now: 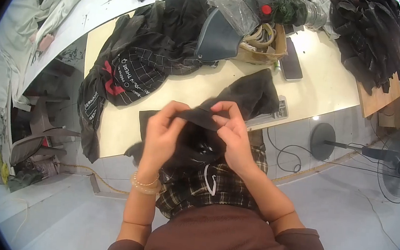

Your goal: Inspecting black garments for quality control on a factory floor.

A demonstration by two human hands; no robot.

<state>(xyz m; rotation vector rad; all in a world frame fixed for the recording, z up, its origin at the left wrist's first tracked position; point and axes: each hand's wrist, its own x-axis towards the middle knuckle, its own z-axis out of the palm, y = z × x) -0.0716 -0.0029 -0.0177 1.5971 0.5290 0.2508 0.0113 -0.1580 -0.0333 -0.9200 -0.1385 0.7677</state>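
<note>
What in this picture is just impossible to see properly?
- Head view: the middle of the black garment is covered by the left hand and right hand.
- Head view: what fills the cardboard box is hidden by plastic wrap and a grey tool.
- Head view: the floor fan is bent and dimmed at the rim.

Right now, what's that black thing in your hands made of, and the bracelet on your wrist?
The black garment looks like soft, matte woven or knit cloth: it droops and folds where the left hand and right hand pinch it. The bracelet looks like smooth, pale glossy beads, maybe stone or plastic.
</note>
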